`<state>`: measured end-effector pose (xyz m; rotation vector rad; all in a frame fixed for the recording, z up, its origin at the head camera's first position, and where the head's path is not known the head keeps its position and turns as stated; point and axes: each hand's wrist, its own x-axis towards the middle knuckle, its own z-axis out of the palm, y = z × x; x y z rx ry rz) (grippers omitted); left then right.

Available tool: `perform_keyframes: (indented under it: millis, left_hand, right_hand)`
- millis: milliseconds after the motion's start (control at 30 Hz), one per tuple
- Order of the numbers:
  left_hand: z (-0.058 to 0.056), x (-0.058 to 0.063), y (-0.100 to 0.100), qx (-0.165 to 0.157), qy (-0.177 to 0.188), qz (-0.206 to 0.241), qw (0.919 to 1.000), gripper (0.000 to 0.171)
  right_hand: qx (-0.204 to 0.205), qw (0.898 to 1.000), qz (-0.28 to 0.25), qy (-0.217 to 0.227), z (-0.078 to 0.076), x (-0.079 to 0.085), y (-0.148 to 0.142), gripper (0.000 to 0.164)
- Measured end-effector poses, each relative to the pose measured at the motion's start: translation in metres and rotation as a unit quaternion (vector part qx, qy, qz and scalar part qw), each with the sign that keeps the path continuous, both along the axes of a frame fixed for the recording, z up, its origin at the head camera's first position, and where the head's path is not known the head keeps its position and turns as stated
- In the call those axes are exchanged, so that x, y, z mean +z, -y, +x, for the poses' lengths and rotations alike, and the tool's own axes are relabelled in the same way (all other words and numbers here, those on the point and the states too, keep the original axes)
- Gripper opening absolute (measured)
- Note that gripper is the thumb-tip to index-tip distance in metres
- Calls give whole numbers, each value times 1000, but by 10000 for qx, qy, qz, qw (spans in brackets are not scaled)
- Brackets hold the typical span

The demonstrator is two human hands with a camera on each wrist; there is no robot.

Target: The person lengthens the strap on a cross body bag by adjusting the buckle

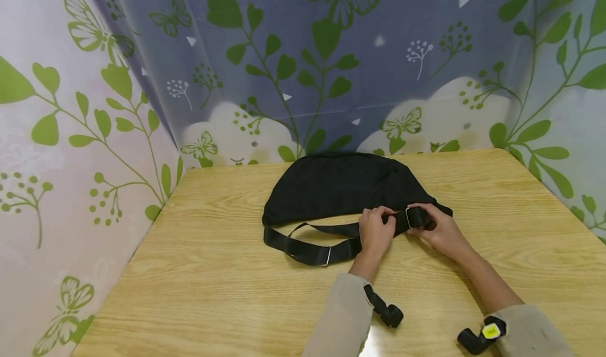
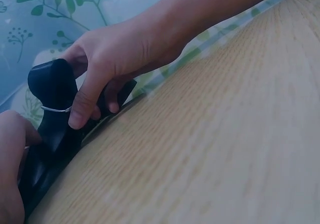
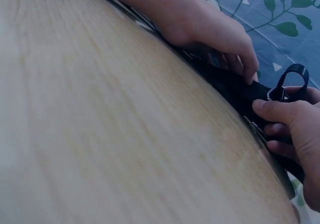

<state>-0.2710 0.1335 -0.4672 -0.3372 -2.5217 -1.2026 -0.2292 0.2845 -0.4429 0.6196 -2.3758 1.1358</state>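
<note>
A black fabric waist bag (image 1: pixel 338 186) lies flat on the wooden table, its strap (image 1: pixel 303 251) looped along the near side. My left hand (image 1: pixel 377 232) grips the strap near the bag's lower edge, fingers curled over the webbing. Just to its right, my right hand (image 1: pixel 440 231) pinches the strap beside a metal slider (image 1: pixel 408 218), where the webbing bulges up in a small loop (image 2: pixel 52 81). A second metal slider (image 1: pixel 326 256) sits on the strap left of my left hand. In the right wrist view, fingers partly hide the slider.
The pale wooden table (image 1: pixel 189 294) stretches around the bag. A leaf-and-butterfly printed curtain (image 1: pixel 293 57) hangs right behind the table's back edge, with similar printed cloth at both sides. Black wrist-camera mounts (image 1: pixel 385 309) stick out from both beige sleeves.
</note>
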Motion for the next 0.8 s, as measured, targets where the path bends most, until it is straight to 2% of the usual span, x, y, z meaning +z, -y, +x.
perform_keyframes:
  millis: [133, 267, 567, 800]
  left_hand:
    - [0, 0, -1, -386, -17, 72, 9992, 9]
    - [1, 1, -1, -481, -29, 95, 9988, 9]
    - [1, 0, 1, 130, -19, 42, 9999, 5]
    - [0, 1, 0, -371, -80, 371, 9986, 5]
  right_hand:
    - [10, 10000, 25, 93, -10, -15, -9, 54]
    - [-15, 9998, 60, 188, -16, -26, -15, 55]
    - [31, 10000, 45, 45, -16, -26, -15, 55]
    - [54, 9999, 116, -59, -18, -27, -15, 57]
